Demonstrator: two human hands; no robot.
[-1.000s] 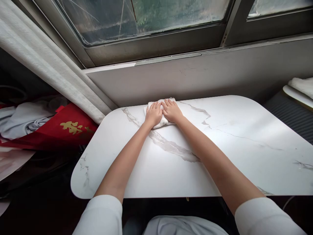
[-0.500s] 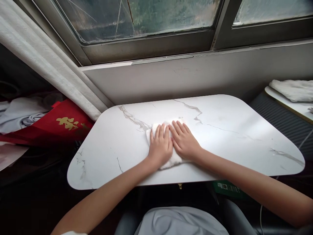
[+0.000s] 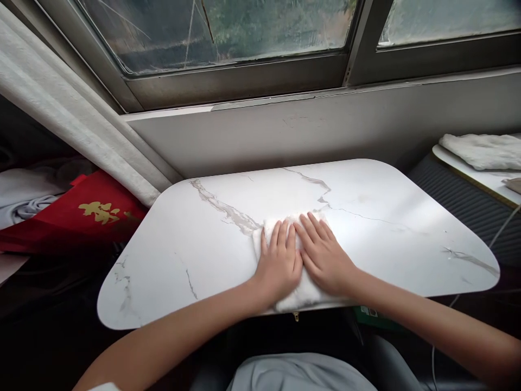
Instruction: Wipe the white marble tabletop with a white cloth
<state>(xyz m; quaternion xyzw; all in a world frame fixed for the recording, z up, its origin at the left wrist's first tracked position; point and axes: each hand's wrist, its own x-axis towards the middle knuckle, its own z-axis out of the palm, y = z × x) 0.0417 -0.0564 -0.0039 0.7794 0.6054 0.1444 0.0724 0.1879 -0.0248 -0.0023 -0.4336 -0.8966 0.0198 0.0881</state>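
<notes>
A white fluffy cloth [image 3: 307, 289] lies on a white marble-patterned tabletop [image 3: 150, 260], close to its front edge. My left hand [image 3: 279, 266] rests flat on the cloth's left part, fingers stretched forward. Beside it, my right hand [image 3: 325, 255] presses flat on the right part, fingers also extended and pointing up and left. The two hands touch or nearly touch along their inner sides. Much of the cloth is hidden beneath them, though its far, left and near edges show.
Behind the table runs a low wall under a window [image 3: 244, 32]. A pale curtain [image 3: 81, 108] hangs at left, above a red bag with gold lettering [image 3: 101, 212]. Another white cloth [image 3: 484, 151] lies on a surface at right, and a white cable [image 3: 504, 225] hangs nearby.
Both hands and the cloth have moved toward me and slightly right, nearer the table's front edge. The view has shifted a little. Both hands stay flat on the cloth.
</notes>
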